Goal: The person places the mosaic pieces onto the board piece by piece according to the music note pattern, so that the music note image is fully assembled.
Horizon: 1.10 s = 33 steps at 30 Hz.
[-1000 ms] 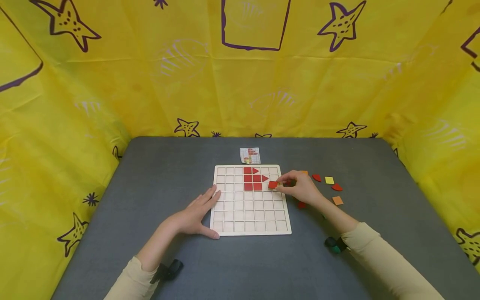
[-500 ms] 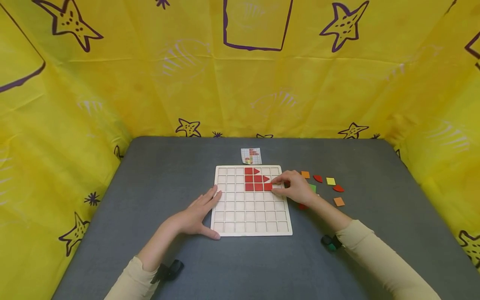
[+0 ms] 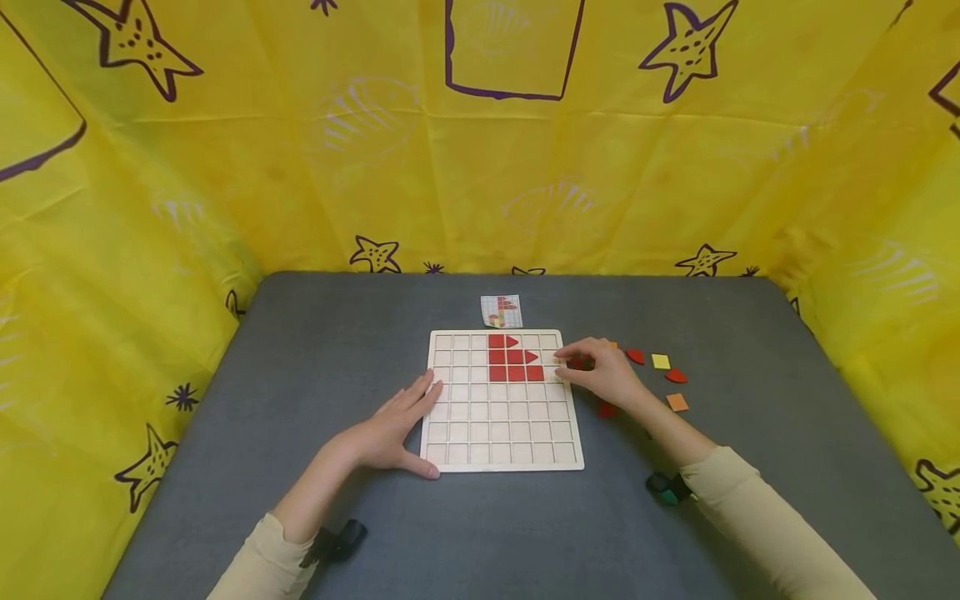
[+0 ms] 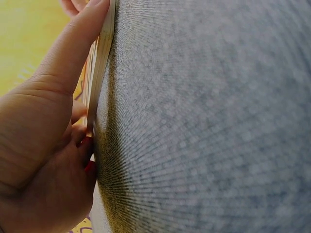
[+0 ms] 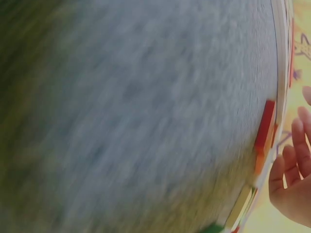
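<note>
A pale wooden grid board (image 3: 480, 433) lies on the dark table, with red square tiles (image 3: 498, 357) and red triangle tiles (image 3: 532, 357) in its upper rows. My left hand (image 3: 386, 435) rests along the board's left edge, thumb at the near corner. In the left wrist view that thumb lies against the board's side (image 4: 101, 68). At the right edge, my right hand (image 3: 609, 375) hovers with thumb and forefinger apart and nothing between them. A red square (image 3: 535, 373) sits in the third row, just left of those fingertips.
A small printed card (image 3: 501, 312) with a coloured pattern lies behind the board. Loose tiles are scattered to the right, among them a yellow square (image 3: 661, 362), an orange square (image 3: 677, 402) and a red curved piece (image 3: 677, 377). Some are partly hidden under my right hand.
My right hand has set the red square into the third row beside two other red squares, let it go and drawn back to the right. The left hand stays in place.
</note>
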### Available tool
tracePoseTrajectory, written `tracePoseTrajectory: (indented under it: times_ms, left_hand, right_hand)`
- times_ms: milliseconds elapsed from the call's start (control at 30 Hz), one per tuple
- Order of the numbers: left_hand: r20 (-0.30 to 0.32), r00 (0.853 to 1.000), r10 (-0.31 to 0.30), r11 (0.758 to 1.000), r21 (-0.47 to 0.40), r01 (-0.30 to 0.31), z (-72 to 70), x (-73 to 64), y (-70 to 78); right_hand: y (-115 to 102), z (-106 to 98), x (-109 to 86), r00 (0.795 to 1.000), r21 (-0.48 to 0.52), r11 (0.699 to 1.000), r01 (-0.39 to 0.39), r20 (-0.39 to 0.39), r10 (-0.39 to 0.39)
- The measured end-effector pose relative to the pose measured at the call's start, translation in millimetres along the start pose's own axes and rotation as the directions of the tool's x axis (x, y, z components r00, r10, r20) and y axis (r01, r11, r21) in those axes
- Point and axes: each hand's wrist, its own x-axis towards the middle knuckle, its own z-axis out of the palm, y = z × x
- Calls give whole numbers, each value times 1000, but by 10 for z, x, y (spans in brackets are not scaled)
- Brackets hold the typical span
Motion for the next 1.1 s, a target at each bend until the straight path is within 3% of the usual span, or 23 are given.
tracePoseTrajectory:
  times_ms: [167, 367, 1100]
  left_hand:
    - [6, 1000, -8, 1000, 8, 8, -3, 1, -6]
    - [9, 1000, -11, 1000, 3, 11, -8, 1, -3]
    - [8, 1000, -16, 1000, -2, 16, 3, 8, -2]
  right_hand:
    - [95, -109, -53, 999, -13, 1000, -19, -30, 18]
    - [193, -179, -90, 998, -94, 995, 22, -50, -27]
    - [225, -175, -82, 997, -143, 988, -49, -71, 39]
